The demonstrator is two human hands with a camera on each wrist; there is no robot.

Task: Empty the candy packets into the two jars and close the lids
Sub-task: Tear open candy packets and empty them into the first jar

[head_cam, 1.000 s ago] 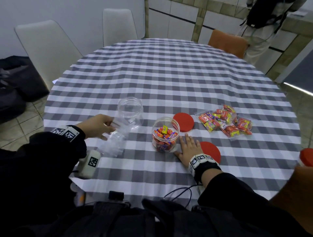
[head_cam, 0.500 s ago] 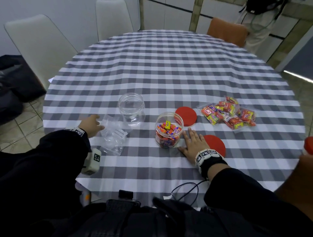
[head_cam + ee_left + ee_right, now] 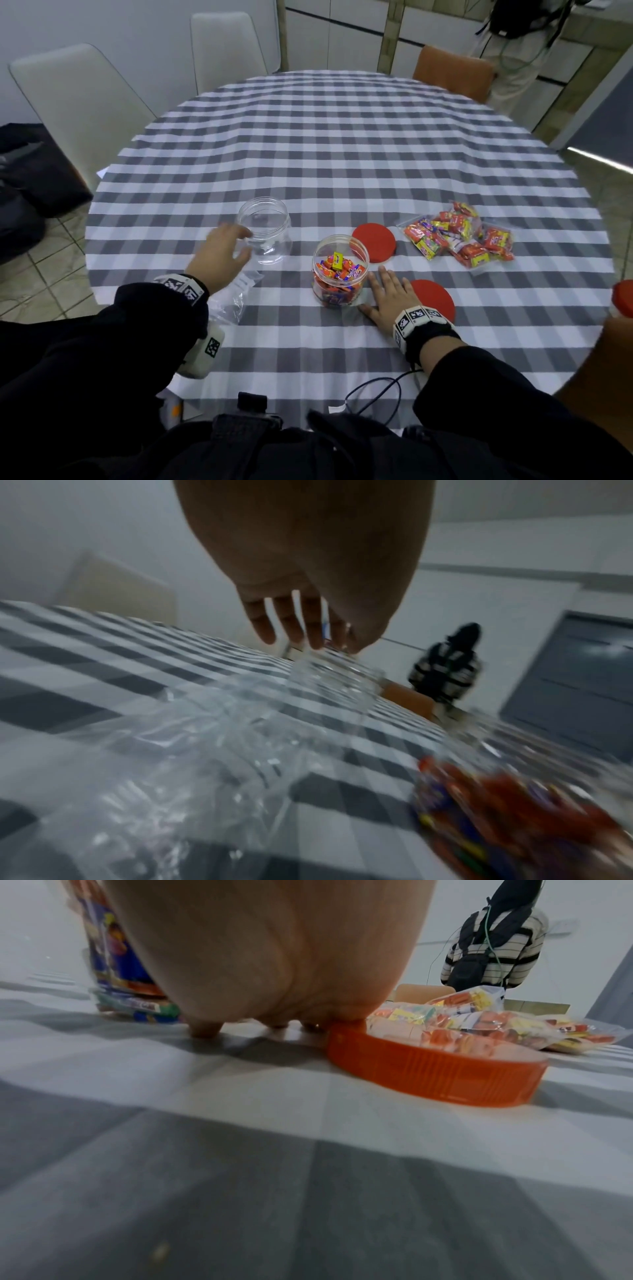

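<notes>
The empty jar (image 3: 264, 230) stands clear and lidless left of the candy jar (image 3: 339, 270). My left hand (image 3: 219, 255) reaches it, fingers spread, gripping nothing. My right hand (image 3: 388, 295) lies flat beside the candy jar.

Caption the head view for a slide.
Left hand reaches for the empty jar; right hand rests flat beside the filled jar.

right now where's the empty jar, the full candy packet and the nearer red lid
empty jar (image 3: 265, 236), head view, clear side wall
full candy packet (image 3: 460, 234), head view, middle of bag
nearer red lid (image 3: 433, 298), head view, flat top
</notes>
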